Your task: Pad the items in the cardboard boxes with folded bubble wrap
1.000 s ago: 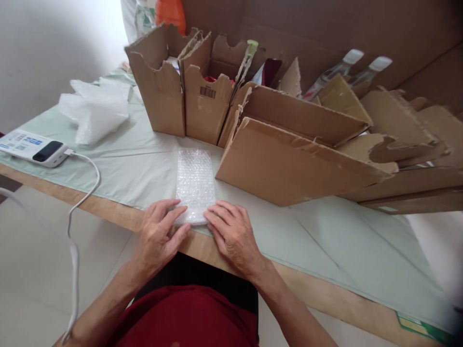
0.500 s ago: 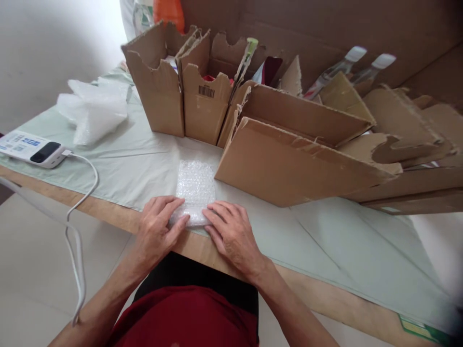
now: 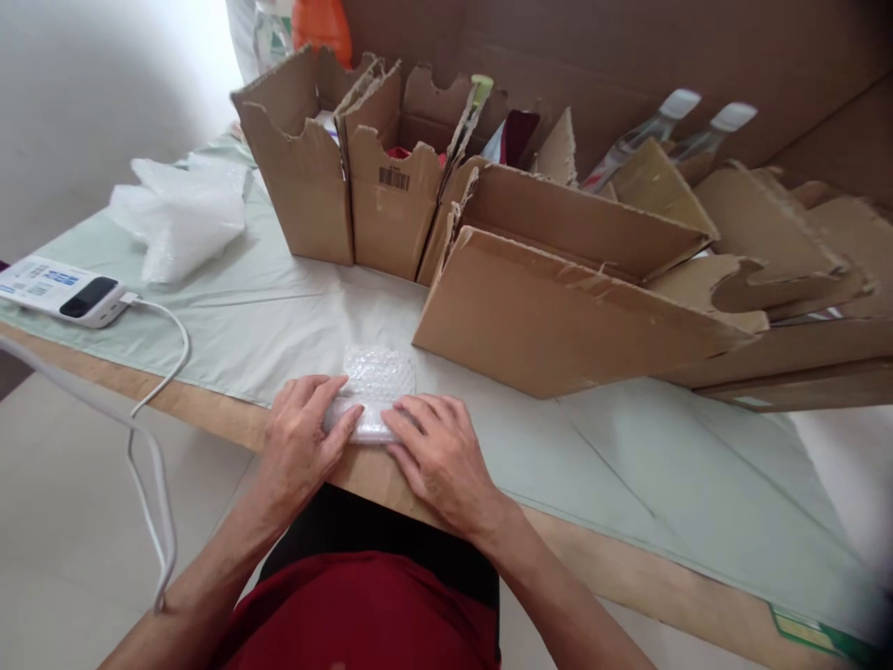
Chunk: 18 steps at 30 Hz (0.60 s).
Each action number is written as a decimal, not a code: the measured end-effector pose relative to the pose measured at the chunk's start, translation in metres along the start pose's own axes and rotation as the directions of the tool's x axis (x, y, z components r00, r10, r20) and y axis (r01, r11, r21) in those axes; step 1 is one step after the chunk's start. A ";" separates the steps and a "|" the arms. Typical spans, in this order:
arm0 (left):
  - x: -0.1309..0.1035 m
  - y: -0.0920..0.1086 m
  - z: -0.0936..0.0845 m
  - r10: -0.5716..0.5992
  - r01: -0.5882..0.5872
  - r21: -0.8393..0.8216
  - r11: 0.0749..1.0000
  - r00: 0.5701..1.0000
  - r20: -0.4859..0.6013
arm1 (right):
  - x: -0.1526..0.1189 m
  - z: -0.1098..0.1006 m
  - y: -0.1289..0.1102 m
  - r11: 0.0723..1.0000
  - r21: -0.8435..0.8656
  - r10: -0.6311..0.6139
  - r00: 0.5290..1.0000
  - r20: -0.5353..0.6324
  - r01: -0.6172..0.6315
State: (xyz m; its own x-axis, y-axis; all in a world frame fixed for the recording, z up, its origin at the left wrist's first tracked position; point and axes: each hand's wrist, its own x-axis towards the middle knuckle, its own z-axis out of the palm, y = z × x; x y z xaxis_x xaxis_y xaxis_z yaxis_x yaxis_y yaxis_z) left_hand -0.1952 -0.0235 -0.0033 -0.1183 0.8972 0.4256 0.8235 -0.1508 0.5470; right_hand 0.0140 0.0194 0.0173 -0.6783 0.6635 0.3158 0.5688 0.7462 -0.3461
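Observation:
A small piece of bubble wrap [image 3: 380, 372] lies at the table's front edge, its near part folded into a thicker flat layer. My left hand [image 3: 305, 430] grips the left side of that fold, thumb on top and fingers at the far side. On the right side my right hand [image 3: 436, 447] holds it in the same way, fingertips over the top and thumb at the near edge. Whether something is wrapped inside the fold cannot be made out.
Cardboard boxes [image 3: 586, 316] stand along the back and right, with bottles [image 3: 656, 126] behind them. Crumpled bubble wrap [image 3: 185, 219] lies at the back left. A white power bank [image 3: 66, 290] with a cable [image 3: 182, 344] is at the far left.
The flat stretch of bubble wrap beyond my hands has become shorter, and its far edge has come nearer to me. Both hands have stayed on the fold with only small shifts.

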 end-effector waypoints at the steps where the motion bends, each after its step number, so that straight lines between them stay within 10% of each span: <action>1: -0.004 0.002 -0.003 -0.070 0.068 -0.066 0.995 0.997 -0.021 | 0.003 0.001 0.001 0.999 0.027 0.034 0.999 -0.002 -0.034; 4: -0.023 0.016 -0.018 -0.385 0.373 -0.390 0.842 0.922 0.051 | 0.007 -0.001 0.002 0.951 0.199 0.248 0.968 -0.042 -0.235; 6: -0.034 0.027 -0.026 -0.530 0.577 -0.604 0.550 0.800 0.282 | 0.004 -0.005 -0.002 0.876 0.334 0.376 0.926 -0.023 -0.347; 8: -0.037 0.038 -0.027 -0.505 0.677 -0.706 0.211 0.693 0.514 | -0.002 -0.010 -0.010 0.806 0.442 0.426 0.904 0.028 -0.393; 11: -0.029 0.051 -0.019 -0.409 0.669 -0.738 -0.091 0.650 0.640 | -0.015 -0.017 -0.022 0.756 0.524 0.401 0.910 0.101 -0.392; 15: -0.016 0.061 -0.004 -0.408 0.641 -0.742 -0.197 0.634 0.656 | -0.031 -0.021 -0.023 0.690 0.570 0.500 0.863 0.071 -0.446; 18: -0.016 0.067 0.004 -0.417 0.630 -0.762 -0.148 0.659 0.626 | -0.041 -0.023 -0.018 0.476 0.714 0.585 0.791 0.178 -0.513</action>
State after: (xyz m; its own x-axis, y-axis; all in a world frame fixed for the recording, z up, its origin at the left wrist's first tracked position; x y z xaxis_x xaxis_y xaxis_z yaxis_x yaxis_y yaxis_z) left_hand -0.1359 -0.0462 0.0231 -0.0743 0.9141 -0.3987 -0.6195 0.2710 0.7367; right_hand 0.0423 -0.0198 0.0303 -0.2866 0.9517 -0.1102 0.2870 -0.0244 -0.9576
